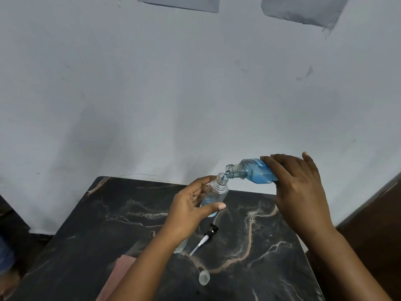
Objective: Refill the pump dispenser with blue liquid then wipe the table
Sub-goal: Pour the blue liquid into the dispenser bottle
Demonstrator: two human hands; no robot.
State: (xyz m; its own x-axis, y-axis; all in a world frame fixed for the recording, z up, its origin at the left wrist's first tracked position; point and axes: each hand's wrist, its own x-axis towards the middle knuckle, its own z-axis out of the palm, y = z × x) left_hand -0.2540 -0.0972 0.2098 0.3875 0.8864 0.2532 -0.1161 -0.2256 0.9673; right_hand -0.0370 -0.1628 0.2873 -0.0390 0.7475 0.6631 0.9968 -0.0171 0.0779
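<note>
My left hand (191, 207) grips a clear dispenser bottle (217, 190), tilted, lifted above the dark marble table (271, 246), with a little blue liquid at its bottom. My right hand (297, 183) holds a clear refill bottle (253, 172) of blue liquid tipped almost sideways. Its open mouth touches the dispenser's neck and a thin blue stream runs in. The black-and-white pump head (205, 238) with its tube lies flat on the table below my left hand. A clear cap (204, 277) rests near the front.
A pinkish cloth (117, 270) lies at the table's front left, partly hidden by my left forearm. A pale wall stands right behind the table. Dark wooden furniture (377, 224) borders the right side.
</note>
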